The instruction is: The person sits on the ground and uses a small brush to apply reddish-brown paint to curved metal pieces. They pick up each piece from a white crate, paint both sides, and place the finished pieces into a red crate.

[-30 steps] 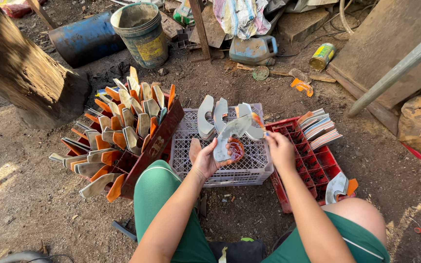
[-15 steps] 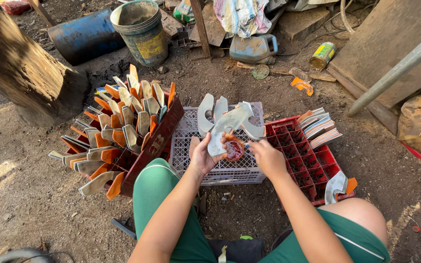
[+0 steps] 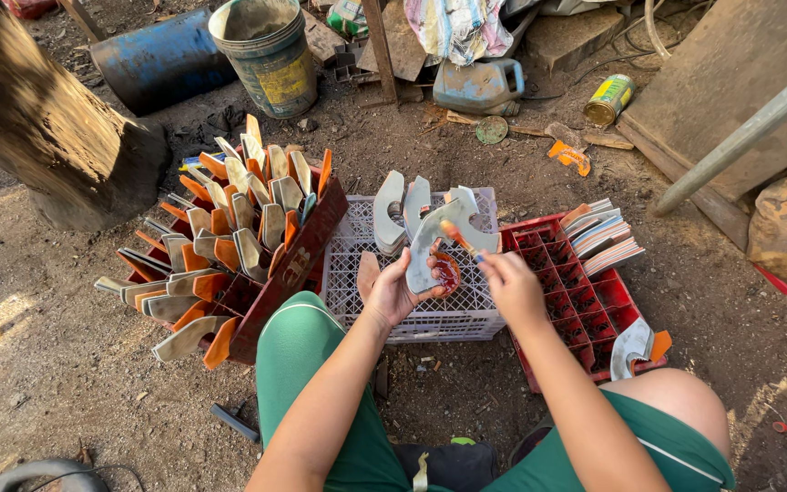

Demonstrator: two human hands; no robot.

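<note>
Nearest the camera at the bottom of the frame, I saw green-clad knees, with both bare forearms reaching up toward the middle. My left hand (image 3: 392, 290) was curled closed around the lower end of a curved grey blade (image 3: 436, 239), holding it upright just above centre, over the white plastic crate (image 3: 430, 314). My right hand (image 3: 508, 284) was pinched shut on a small brush (image 3: 460, 239) with an orange-red tip, which lay against the blade's face; a patch of red paint showed on the blade near my left fingers. More grey blades (image 3: 400, 211) stood on the white crate just behind. Left of centre, a dark red crate (image 3: 291, 273) leaned over, packed with grey-and-orange blades fanned outward. To the right sat a red compartment crate (image 3: 585, 305) with a few flat pieces stacked at its far end. Farther off, in the upper left, I saw a tree trunk (image 3: 43, 123), a blue drum (image 3: 152, 59) and a dirty bucket (image 3: 266, 55), all on bare earth.
</note>
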